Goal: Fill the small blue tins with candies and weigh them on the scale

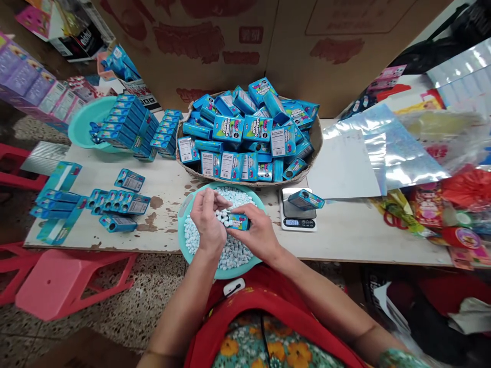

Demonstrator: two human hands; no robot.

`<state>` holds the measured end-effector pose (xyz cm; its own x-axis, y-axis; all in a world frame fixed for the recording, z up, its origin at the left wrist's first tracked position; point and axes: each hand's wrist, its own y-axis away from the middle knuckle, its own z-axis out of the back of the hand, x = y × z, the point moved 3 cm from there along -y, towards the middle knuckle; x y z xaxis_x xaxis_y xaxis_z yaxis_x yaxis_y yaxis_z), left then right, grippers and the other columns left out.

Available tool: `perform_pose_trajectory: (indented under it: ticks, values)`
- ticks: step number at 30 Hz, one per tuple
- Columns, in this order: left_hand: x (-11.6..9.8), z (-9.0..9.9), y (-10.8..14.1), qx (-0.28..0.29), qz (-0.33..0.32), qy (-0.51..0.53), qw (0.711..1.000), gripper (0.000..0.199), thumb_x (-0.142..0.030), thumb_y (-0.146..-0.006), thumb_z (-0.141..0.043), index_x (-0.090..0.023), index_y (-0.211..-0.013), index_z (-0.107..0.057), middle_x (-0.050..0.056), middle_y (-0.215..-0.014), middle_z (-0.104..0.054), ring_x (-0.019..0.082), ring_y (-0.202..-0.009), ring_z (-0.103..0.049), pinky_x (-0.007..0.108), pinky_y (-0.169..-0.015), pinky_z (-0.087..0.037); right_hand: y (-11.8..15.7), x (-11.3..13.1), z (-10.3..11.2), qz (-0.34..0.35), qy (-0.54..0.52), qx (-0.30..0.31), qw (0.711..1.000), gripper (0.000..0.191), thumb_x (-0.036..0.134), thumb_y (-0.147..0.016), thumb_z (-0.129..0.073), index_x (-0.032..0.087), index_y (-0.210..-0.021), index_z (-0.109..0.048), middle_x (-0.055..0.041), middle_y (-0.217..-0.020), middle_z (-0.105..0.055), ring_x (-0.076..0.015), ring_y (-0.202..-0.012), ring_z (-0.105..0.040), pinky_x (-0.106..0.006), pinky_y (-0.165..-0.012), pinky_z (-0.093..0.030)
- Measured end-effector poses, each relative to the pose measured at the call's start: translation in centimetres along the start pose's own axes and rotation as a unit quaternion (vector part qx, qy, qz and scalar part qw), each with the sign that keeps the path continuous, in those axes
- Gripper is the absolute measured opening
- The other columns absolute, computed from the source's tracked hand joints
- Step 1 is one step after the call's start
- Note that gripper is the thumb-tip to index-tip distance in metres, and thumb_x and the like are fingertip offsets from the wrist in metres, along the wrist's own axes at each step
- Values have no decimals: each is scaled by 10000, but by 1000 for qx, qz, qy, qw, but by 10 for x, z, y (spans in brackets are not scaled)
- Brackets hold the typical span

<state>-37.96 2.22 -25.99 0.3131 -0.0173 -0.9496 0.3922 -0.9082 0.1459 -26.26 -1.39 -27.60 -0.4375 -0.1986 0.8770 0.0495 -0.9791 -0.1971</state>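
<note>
Above a turquoise basin (230, 274), the loosely curled left hand (209, 221) cups candies (223, 219) beside a caramel box (240, 222) gripped by the right hand (261, 230).

The blue boxes (227, 128) read "CARAMELO MACIZO", while the scale display's (292, 223) digits are unclear.

Hands, frame centre: two, left hand (209, 220) and right hand (263, 230). Held blue box (240, 222): one. Turquoise basins: two, centre basin (184, 208) and upper-left basin (79, 128). White pieces (236, 253) in the former: too many to count. Digital scale (299, 223), right of centre: one. Box on scale (306, 199): one. Heaped carton tray (230, 180), upper centre: one.
</note>
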Motion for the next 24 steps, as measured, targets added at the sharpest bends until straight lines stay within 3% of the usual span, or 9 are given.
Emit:
perform_pose_trajectory:
  ticks: [6,11,14,17,19,22,24]
  values:
    - [4,-7,2,40,-9,30,999,223,-379,-849,-545,-165,-787,-530,-17,-610,-550,107,-526,-560,245,-553,-480,-2,-2,-1,0,-11,-6,1000,336,243,-690,-777,208,-993,-636,-43,-947,-670,-215,-934,-613,-361,-838,-468]
    - [-3,-15,-1,80,22,42,996,221,-385,-825,-569,-171,-791,-529,-14,-623,-550,102,-515,-552,231,-530,-460,-4,-9,-1,-27,-42,-9,999,307,215,-689,-768,209,-967,-636,-35,-939,-661,-203,-912,-615,-347,-830,-477]
    - [-5,-1,-13,73,-17,42,996,224,-413,-846,-519,-190,-820,-531,-14,-651,-555,119,-538,-558,268,-575,-478,-3,-9,10,-33,-77,-16,996,327,267,-685,-785,217,-972,-635,-24,-933,-649,-189,-905,-612,-329,-825,-481]
    - [19,27,-30,43,-74,-112,990,242,-429,-837,-523,-192,-805,-561,6,-695,-579,153,-646,-578,309,-679,-484,2,-10,22,-39,-96,-31,994,328,301,-687,-785,216,-968,-637,-28,-943,-639,-184,-906,-611,-321,-821,-488]
    - [47,38,-36,92,-92,-307,943,237,-412,-825,-545,-184,-827,-611,58,-819,-630,202,-821,-591,353,-800,-460,6,-13,27,-48,-93,-38,994,320,318,-690,-781,215,-958,-640,-29,-929,-638,-185,-889,-612,-322,-808,-496]
    - [85,41,-29,201,-131,-552,799,291,-360,-849,-518,-184,-1053,-628,138,-1114,-609,283,-1057,-525,425,-904,-393,11,-21,28,-63,-75,-51,994,332,331,-685,-781,210,-960,-639,-35,-932,-634,-189,-886,-609,-325,-803,-496]
    - [98,38,-21,221,-161,-648,711,329,-351,-866,-489,-182,-1125,-601,166,-1157,-574,313,-1078,-496,440,-879,-384,14,-28,28,-74,-60,-56,994,340,326,-684,-781,207,-968,-637,-38,-940,-628,-190,-890,-605,-326,-811,-491]
